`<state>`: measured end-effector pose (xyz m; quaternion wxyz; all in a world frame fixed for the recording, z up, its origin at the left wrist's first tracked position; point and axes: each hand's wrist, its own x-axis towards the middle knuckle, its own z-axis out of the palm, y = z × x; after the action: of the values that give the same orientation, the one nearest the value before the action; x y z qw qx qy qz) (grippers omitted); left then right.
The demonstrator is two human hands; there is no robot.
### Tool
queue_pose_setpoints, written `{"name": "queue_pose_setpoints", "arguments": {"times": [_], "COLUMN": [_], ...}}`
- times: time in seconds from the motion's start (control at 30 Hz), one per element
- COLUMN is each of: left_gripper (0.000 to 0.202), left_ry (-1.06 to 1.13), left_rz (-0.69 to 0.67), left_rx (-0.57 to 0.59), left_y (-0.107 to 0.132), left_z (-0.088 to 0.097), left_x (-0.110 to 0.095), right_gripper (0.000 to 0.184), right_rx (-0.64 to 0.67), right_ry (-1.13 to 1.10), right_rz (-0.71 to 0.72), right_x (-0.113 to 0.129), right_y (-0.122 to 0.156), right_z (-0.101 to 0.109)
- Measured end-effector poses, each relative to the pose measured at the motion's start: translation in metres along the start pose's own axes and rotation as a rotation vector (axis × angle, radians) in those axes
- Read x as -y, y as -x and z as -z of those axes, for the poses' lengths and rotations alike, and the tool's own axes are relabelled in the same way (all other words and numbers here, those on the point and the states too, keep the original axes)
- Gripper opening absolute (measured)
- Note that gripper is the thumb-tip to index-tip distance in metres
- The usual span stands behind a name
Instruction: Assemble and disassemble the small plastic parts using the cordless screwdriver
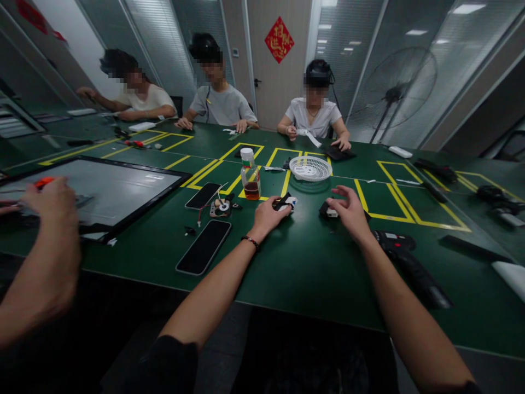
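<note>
1. My hands are apart above the front of the desk [303, 273]. My left hand [266, 218] is closed around a small black-and-white piece [287, 203], its thumb and fingers pressed to the boxy sides.
2. My right hand [349, 210] is bent over a small dark block [327, 210] with a paler face; thumb and fingertips are at it, but I cannot tell whether they grip it. The two pieces sit well apart, with bare green surface between them.
3. A dark beaded bracelet [250, 241] circles my left wrist.
4. Left of that wrist lies a glossy black phone [204, 247] with rounded corners. Beyond it are a second flat phone [203, 196] and, just beside that, a small mechanism [221, 207] with a round white disc.
5. Past my left hand a clear bottle [251, 178] stands upright, white-capped, reddish-brown liquid low inside.
6. Farther out is a round white basket [310, 169], its wall pierced with slots, among straight strips of yellow tape [402, 203].
7. Right of my forearm rests a matte black tool [418, 268] with a long, rounded body.
8. To my left, a co-worker's hand [51, 200] holds something orange above a smooth grey panel [123, 180] in a black frame.
</note>
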<state>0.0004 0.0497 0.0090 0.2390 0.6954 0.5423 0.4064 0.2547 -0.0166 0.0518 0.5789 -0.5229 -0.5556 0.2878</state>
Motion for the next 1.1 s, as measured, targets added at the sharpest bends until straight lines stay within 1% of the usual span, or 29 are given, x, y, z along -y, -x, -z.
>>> {"name": "queue_pose_setpoints", "arguments": {"times": [0.1, 0.2, 0.3, 0.37, 0.4, 0.47, 0.57, 0.67, 0.77, 0.97, 1.1], "left_gripper": [0.056, 0.056, 0.057, 0.058, 0.058, 0.060, 0.061, 0.062, 0.063, 0.066, 0.067], "left_ry": [-0.145, -0.260, -0.334, -0.358, -0.365, -0.370, -0.355, -0.343, -0.326, -0.295, -0.280], "left_rz": [-0.007, -0.011, -0.015, -0.025, -0.030, -0.040, -0.041, -0.031, -0.030, -0.026, -0.018], "left_rx": [-0.014, -0.015, 0.000, 0.013, 0.018, 0.025, 0.033, 0.036, 0.033, 0.019, 0.015], "left_y": [-0.004, -0.006, -0.006, -0.005, -0.005, -0.004, -0.004, -0.005, -0.005, -0.005, -0.005], "left_z": [0.002, 0.001, -0.002, -0.004, -0.004, -0.005, -0.005, -0.004, -0.004, -0.002, 0.001], "left_x": [0.000, -0.003, -0.006, -0.008, -0.008, -0.009, -0.009, -0.009, -0.008, -0.008, -0.009], "right_gripper": [0.054, 0.053, 0.056, 0.060, 0.063, 0.069, 0.078, 0.087, 0.094, 0.096, 0.090], "right_rx": [-0.086, -0.128, -0.111, -0.086, -0.068, -0.019, 0.060, 0.088, 0.093, 0.101, 0.077], "right_ry": [0.176, 0.417, 0.608, 0.689, 0.721, 0.773, 0.825, 0.865, 0.909, 0.996, 1.020], "right_rz": [0.032, -0.041, -0.132, -0.187, -0.211, -0.246, -0.305, -0.353, -0.362, -0.387, -0.383], "right_x": [0.002, -0.010, -0.028, -0.038, -0.041, -0.046, -0.048, -0.049, -0.050, -0.052, -0.054], "right_y": [-0.004, -0.002, 0.000, -0.001, -0.001, -0.003, -0.005, -0.007, -0.008, -0.015, -0.020], "right_z": [0.036, 0.075, 0.111, 0.126, 0.131, 0.133, 0.124, 0.115, 0.110, 0.108, 0.105]}}
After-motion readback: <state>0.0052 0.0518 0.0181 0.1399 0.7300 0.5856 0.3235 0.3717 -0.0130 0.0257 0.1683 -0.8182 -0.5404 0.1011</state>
